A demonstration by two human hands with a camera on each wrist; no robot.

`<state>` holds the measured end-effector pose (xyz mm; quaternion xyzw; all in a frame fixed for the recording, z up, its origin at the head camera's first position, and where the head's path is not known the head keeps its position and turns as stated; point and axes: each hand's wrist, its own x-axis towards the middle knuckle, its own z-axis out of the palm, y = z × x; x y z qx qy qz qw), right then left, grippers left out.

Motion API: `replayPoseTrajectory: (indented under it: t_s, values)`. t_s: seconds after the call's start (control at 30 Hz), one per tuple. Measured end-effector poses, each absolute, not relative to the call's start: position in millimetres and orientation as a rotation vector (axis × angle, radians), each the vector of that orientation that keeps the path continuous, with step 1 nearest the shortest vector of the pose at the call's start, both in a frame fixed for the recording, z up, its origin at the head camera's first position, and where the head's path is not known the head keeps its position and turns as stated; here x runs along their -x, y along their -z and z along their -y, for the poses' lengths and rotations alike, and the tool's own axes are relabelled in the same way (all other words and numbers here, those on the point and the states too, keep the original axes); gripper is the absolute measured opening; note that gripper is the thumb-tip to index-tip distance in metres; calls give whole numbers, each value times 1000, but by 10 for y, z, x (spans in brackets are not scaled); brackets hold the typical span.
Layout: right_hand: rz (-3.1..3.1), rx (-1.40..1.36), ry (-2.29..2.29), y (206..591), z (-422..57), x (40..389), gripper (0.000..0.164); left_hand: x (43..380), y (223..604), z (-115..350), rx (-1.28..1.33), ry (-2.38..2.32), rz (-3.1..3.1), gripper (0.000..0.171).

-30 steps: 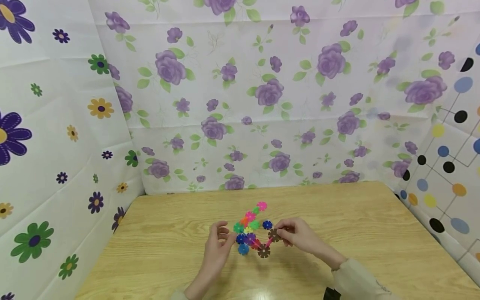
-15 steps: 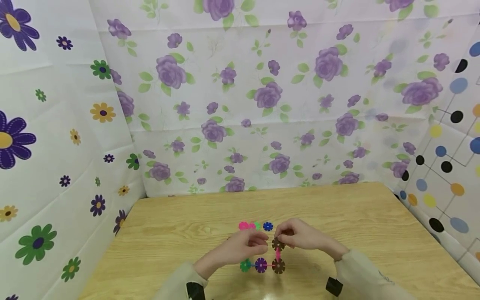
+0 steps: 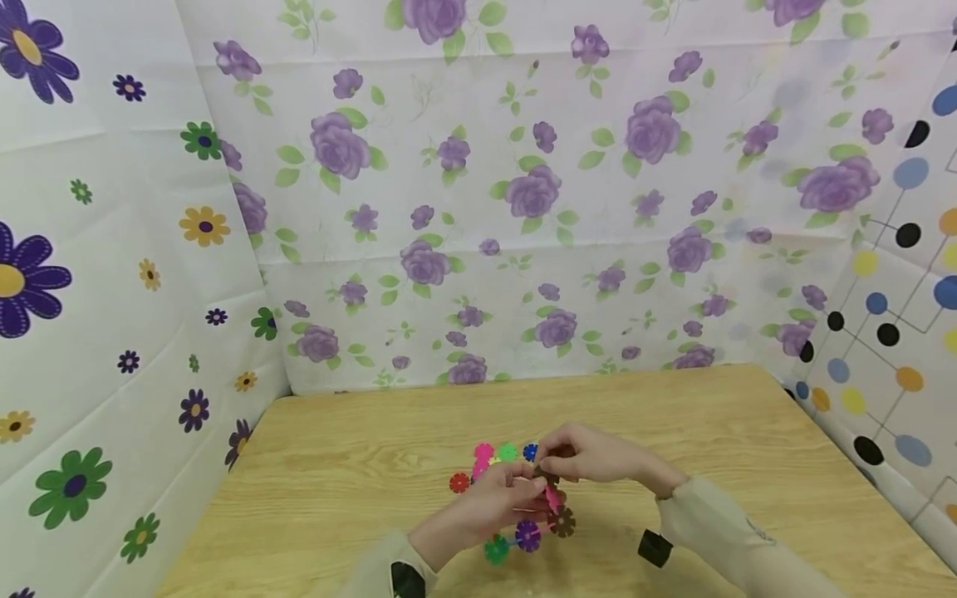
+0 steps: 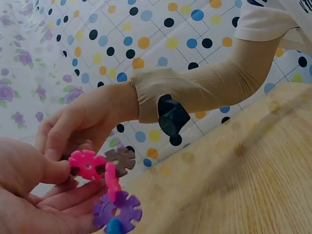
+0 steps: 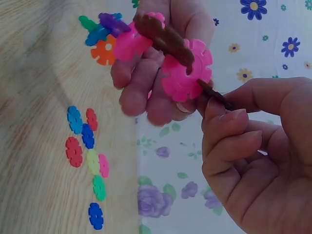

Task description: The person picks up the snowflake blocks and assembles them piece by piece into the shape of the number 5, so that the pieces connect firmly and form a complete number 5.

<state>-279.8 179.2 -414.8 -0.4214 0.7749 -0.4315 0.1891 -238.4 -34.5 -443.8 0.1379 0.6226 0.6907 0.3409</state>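
Observation:
A chain of notched snowflake discs runs between my two hands. My left hand holds it by a pink disc, its thumb on the disc and its fingers beneath. Between finger and thumb, my right hand pinches the brown disc at the chain's end, which meets that pink disc's edge. Beyond the held pink disc come a second brown disc, a pink one seen edge-on, a purple disc and a green disc. In the head view, fingers partly hide the joint.
Loose discs lie on the wooden table behind the hands, among them a red disc, a light green disc and a blue disc. Patterned cloths hang at the back and both sides.
The left hand has moved right and now grips the pink disc. The chain has come nearer the body, apart from the loose discs. The right hand keeps its pinch on the brown disc.

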Motion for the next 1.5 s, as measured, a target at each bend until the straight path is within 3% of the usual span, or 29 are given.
replayPoseTrajectory:
  t_s: [0.1,0.43,0.93,1.2,1.5]
  values:
    - [-2220,1124,1242,4118,-1761,2805,22,2379,4448,334,-318,-1860,-1593,11]
    - [-2313,1021,1382,4144,-1724,2880,30,2425,4427,448,-338,-2078,-1523,17]
    - [-2368,825,1449,4572,-1946,3204,29,2563,4324,680,-738,-2373,-1632,16]
    - [-2479,689,1297,4939,-1955,3350,25,2577,4342,692,-588,-2481,-1548,11]
    - [-2498,630,1289,5118,-1873,3395,18,2579,4371,709,-471,-2294,-1620,6]
